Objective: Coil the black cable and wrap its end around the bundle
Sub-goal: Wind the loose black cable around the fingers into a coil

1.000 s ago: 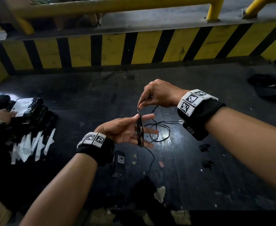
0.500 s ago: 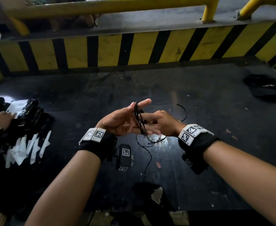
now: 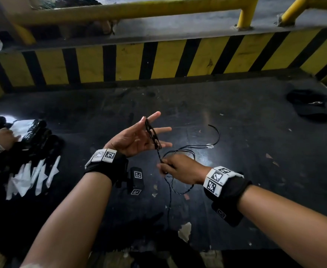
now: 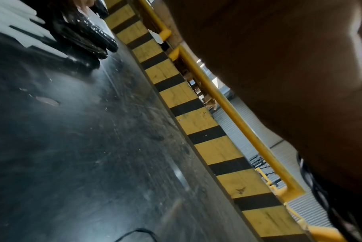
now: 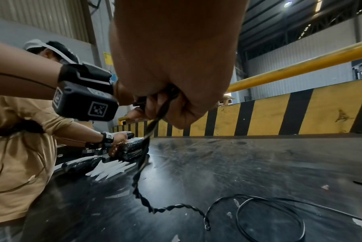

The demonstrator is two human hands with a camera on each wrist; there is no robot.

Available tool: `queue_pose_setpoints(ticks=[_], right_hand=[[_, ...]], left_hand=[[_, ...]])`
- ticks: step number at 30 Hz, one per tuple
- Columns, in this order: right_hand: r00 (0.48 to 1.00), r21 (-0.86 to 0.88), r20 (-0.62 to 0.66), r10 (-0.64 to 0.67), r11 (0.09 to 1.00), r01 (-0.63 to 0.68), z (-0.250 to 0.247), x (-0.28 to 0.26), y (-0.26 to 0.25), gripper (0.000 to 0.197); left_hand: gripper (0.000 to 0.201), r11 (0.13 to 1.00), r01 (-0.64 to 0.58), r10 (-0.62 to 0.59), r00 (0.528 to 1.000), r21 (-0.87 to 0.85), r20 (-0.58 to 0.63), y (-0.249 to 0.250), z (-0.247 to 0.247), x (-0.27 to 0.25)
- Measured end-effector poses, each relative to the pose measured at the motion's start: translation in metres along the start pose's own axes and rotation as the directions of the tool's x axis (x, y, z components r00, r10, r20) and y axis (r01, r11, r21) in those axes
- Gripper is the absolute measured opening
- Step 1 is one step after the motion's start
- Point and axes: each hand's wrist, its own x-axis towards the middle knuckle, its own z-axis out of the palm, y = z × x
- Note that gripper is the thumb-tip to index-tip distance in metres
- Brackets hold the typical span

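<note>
A thin black cable (image 3: 152, 133) is looped several times round the spread fingers of my left hand (image 3: 139, 136), which is held palm up above the black table (image 3: 236, 151) with its fingers straight. From those loops the cable runs down to my right hand (image 3: 175, 167), which pinches it just below and to the right. Loose cable (image 3: 185, 149) lies on the table beyond that hand, its free end (image 3: 214, 129) curving up. In the right wrist view my right hand's fingers (image 5: 171, 104) curl round the twisted cable (image 5: 142, 163), with slack loops (image 5: 269, 212) on the table.
A yellow-and-black striped barrier (image 3: 158, 60) with a yellow rail (image 3: 139, 10) backs the table. At the left another person's hand (image 3: 2, 136) works on black wrapped bundles (image 3: 38, 132) and white strips (image 3: 33, 176). A black cloth item (image 3: 309, 103) lies at the far right.
My right hand has come away from the left fingers, dropping down and right while pulling cable out. The left hand has risen slightly, fingers still spread with the loops on them.
</note>
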Motion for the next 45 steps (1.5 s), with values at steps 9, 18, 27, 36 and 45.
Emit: queue_pose_setpoints(ticks=[9,18,27,36,45], right_hand=[[0.993,-0.221,0.115,0.034,0.975,-0.008,-0.018,-0.008,-0.017,0.046],[0.979,-0.441,0.189,0.078,0.897,0.014,-0.086,0.004,-0.052,0.015],[1.0,-0.341,0.005,0.022,0.94,-0.019,-0.109,0.032,-0.055,0.009],[0.996,-0.175,-0.078,-0.036,0.984,0.021,-0.098,0.044,-0.038,0.012],[0.997,0.094,-0.079,0.023,0.995,-0.016,-0.049,0.014,0.003,0.016]], left_hand=[[0.071,0.974,0.225,-0.221,0.942,-0.014,-0.254,-0.029,-0.006,-0.012],[0.05,0.934,0.356,-0.34,0.906,0.019,-0.252,-0.049,0.009,-0.024],[0.049,0.905,0.424,-0.422,0.901,0.005,-0.1,-0.058,0.023,-0.033],[0.047,0.945,0.327,-0.327,0.944,0.015,0.046,-0.048,0.031,-0.048],[0.048,0.987,0.129,-0.103,0.965,-0.094,0.239,-0.02,0.048,-0.052]])
